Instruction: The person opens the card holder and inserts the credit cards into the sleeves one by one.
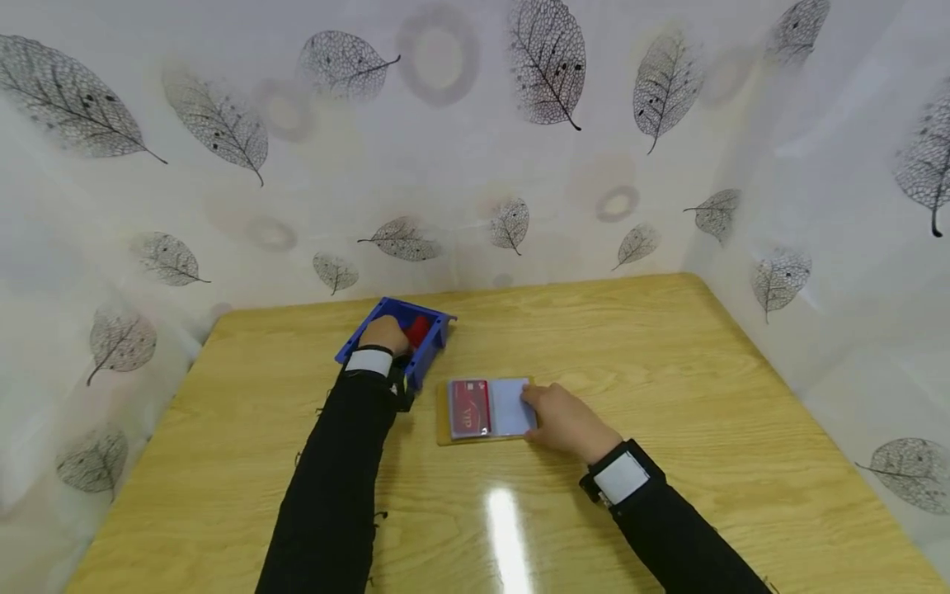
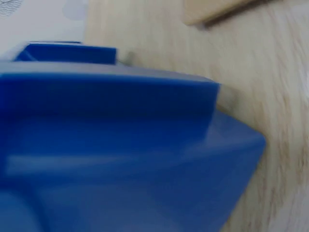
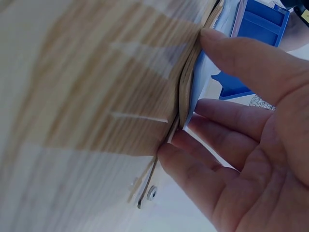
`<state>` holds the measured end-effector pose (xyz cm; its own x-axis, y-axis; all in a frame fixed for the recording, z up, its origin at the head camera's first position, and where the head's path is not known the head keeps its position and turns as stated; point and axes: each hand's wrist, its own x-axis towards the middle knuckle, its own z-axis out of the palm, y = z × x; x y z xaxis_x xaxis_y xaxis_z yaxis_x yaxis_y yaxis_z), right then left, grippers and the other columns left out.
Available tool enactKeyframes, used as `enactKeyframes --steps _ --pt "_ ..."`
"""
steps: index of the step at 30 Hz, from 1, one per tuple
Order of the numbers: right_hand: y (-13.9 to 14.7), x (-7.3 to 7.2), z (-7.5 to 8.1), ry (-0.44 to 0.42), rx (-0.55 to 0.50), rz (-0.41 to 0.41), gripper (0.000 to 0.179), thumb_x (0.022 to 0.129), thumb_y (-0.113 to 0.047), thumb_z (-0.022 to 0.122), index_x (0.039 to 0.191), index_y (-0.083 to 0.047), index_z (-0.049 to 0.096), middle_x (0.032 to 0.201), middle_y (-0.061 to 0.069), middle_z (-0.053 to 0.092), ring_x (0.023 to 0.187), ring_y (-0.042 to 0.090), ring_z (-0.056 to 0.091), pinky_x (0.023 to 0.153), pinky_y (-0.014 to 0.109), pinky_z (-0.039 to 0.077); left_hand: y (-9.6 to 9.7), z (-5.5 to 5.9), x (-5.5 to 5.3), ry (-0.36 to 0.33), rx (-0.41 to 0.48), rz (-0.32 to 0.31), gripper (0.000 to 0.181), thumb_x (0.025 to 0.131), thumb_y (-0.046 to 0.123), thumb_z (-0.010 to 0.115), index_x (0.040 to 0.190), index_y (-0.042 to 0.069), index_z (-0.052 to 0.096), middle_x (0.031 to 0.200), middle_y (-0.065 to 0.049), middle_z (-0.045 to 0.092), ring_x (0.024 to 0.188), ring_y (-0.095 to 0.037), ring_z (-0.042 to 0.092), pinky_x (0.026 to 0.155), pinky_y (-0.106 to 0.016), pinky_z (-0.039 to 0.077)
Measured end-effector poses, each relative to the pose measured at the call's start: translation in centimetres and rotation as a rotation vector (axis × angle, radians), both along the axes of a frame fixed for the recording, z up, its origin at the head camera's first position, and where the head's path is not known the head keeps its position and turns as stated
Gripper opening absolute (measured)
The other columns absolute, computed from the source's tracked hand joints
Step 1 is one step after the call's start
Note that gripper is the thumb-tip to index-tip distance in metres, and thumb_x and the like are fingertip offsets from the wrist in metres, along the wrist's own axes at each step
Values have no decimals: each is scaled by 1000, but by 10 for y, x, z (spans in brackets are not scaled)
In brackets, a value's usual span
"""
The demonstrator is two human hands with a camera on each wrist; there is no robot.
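Observation:
My left hand (image 1: 383,332) reaches down into a blue plastic bin (image 1: 425,363), its fingers hidden inside. Beside the hand lies a red object (image 1: 419,330) of unclear kind. The left wrist view is filled by the blue bin's wall (image 2: 120,183), with no fingers showing. To the right of the bin, a tan card holder (image 1: 443,417) lies spread flat, with a red VIP card (image 1: 470,408) on its left side and a pale panel (image 1: 509,406) on the right. My right hand (image 1: 567,419) touches the holder's right edge with loosely bent thumb and fingers.
The wooden table (image 1: 668,355) backs onto a leaf-patterned sheet (image 1: 475,148), which also rises along both sides. A small metal snap (image 3: 152,193) on a thin strap shows near my right fingers. Light glares on the tabletop in front of the holder.

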<state>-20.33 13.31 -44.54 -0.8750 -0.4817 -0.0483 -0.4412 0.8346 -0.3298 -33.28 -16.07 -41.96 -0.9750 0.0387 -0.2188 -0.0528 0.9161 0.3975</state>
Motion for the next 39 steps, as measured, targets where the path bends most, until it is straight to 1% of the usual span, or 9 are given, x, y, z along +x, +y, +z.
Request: enactKeyframes --steps 6,10,14,17,22,24,27,33,39 --pt "3 -3 3 -27 -20 -9 59 76 -16 84 125 6 61 125 19 62 108 31 61 94 42 49 -2 20 9 29 114 -43 13 89 10 60 93 -1 66 88 -14 67 74 -25 61 66 -34 48" --pt "7 -8 5 -53 -63 -30 60 73 -16 85 124 5 62 114 15 67 100 24 62 89 40 51 -2 37 16 65 211 39 22 95 17 51 83 2 60 81 -12 67 64 -18 62 57 -26 45" --pt "10 -13 7 -65 -70 -27 58 73 -18 86 122 3 63 111 12 67 99 22 62 90 39 50 1 53 26 139 364 105 26 97 21 48 88 1 63 86 -13 68 67 -17 66 62 -27 54" --pt "9 -17 9 -62 -43 -12 56 74 -17 85 121 3 63 117 15 66 107 27 62 94 41 49 6 62 38 155 467 79 30 99 22 48 107 2 69 97 -15 68 76 -20 66 69 -30 55" --pt "7 -23 10 -89 11 -15 60 74 -18 85 126 3 61 133 19 57 123 34 53 103 44 42 25 69 65 149 439 -51 27 101 25 52 102 4 69 87 -12 65 75 -22 61 67 -31 48" --pt "6 -24 10 -98 25 -9 63 74 -20 86 127 3 61 137 20 54 126 35 51 105 45 40 35 66 74 142 439 -100 23 99 23 56 99 2 66 87 -12 65 73 -23 63 68 -33 50" --pt "5 -27 9 -108 36 2 64 73 -22 86 127 3 61 137 20 53 126 35 50 105 45 40 48 52 85 98 491 -114 23 95 18 64 110 0 64 101 -15 66 81 -26 68 74 -37 54" --pt "0 -26 10 -141 15 -6 62 72 -19 87 124 4 61 127 17 61 117 32 57 100 43 44 66 10 97 -67 622 -12 52 84 5 75 129 -2 50 90 -14 68 60 -20 67 63 -37 57" --pt "-1 -26 12 -147 19 -19 62 71 -18 87 123 3 62 123 15 63 112 29 60 97 42 47 74 -11 102 -75 567 -16 76 82 3 76 146 1 37 81 -10 68 51 -15 62 56 -35 55"
